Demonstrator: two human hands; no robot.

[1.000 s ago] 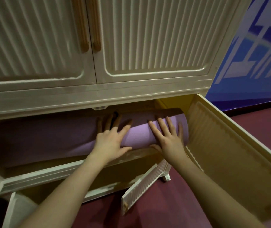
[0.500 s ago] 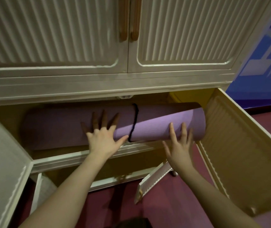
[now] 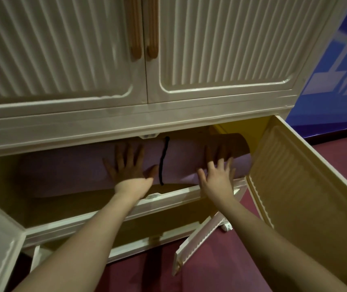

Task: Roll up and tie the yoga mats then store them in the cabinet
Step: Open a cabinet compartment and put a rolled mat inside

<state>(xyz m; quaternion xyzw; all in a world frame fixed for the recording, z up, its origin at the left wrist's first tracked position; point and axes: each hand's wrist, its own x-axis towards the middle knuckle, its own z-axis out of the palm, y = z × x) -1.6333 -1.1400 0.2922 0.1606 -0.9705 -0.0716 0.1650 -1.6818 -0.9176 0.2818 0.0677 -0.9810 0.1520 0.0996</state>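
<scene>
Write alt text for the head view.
Both hands, left and right, press flat on a rolled purple mat tied with a black cord, lying in the cabinet's open lower shelf. The doors above are shut.

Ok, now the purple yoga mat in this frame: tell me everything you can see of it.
The yoga mat is pale purple, matte and foam-like, rolled into a long cylinder. A black tie circles it right of its middle. It lies lengthwise in the cabinet's open compartment under the closed upper doors, its right end near the open right door. Its left part is in shadow. The left hand presses flat on it beside the tie; the right hand lies spread over its right end.
</scene>
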